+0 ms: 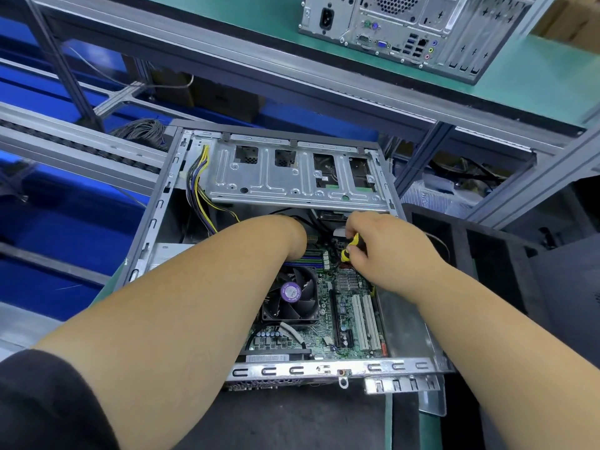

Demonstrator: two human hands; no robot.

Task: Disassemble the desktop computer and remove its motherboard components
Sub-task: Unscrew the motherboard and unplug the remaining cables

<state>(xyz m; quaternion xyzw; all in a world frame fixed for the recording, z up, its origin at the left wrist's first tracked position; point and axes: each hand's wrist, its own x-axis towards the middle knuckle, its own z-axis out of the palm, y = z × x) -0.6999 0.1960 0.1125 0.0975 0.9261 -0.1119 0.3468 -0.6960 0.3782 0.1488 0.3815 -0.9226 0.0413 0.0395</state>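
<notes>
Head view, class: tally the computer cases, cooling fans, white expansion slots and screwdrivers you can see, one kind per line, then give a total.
Computer cases: 2 (open case, second case)
Cooling fans: 1
White expansion slots: 2
Screwdrivers: 1
Total: 6

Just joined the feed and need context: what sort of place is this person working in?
Probably an electronics teardown or repair line, not an office. An open computer case lies on a workbench, a second tower sits on a green-topped metal shelf above, and the right hand holds a yellow-handled screwdriver inside the case.
</notes>
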